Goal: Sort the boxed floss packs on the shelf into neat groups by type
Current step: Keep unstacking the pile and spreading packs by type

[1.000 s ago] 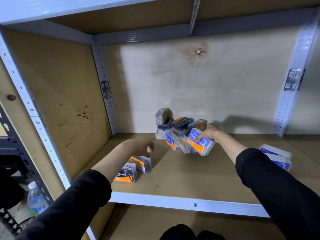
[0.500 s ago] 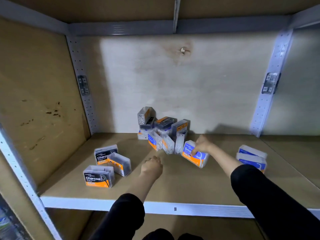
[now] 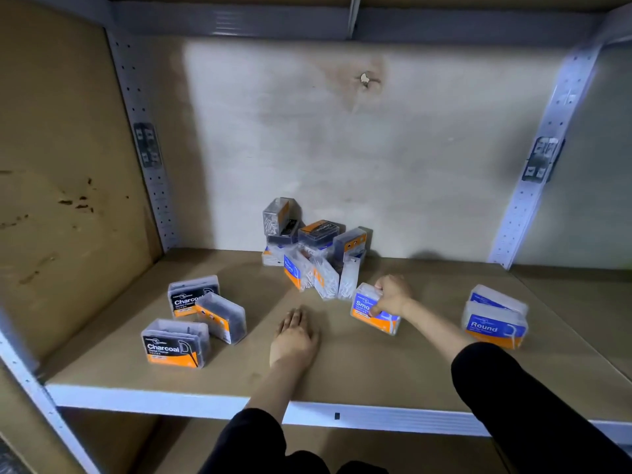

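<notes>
Right hand [image 3: 393, 295] is gripping a blue pack [image 3: 371, 313], left hand [image 3: 295, 335] lying flat; charcoal packs [image 3: 191, 316] are sitting grouped, back-edge pile [image 3: 314, 251] awaiting sorting.

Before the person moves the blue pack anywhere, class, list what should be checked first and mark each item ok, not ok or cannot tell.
1. Right hand holds the blue pack: ok.
2. Blue pack's type read: cannot tell; only "Smo" shows past the fingers.
3. Left hand clear of packs: ok, flat on the shelf.
4. Charcoal packs grouped at left: ok, though one sits askew.
5. Round packs together at right: ok, one on the other.
6. Pile at the back sorted: not ok, dark and blue labels mixed.
</notes>
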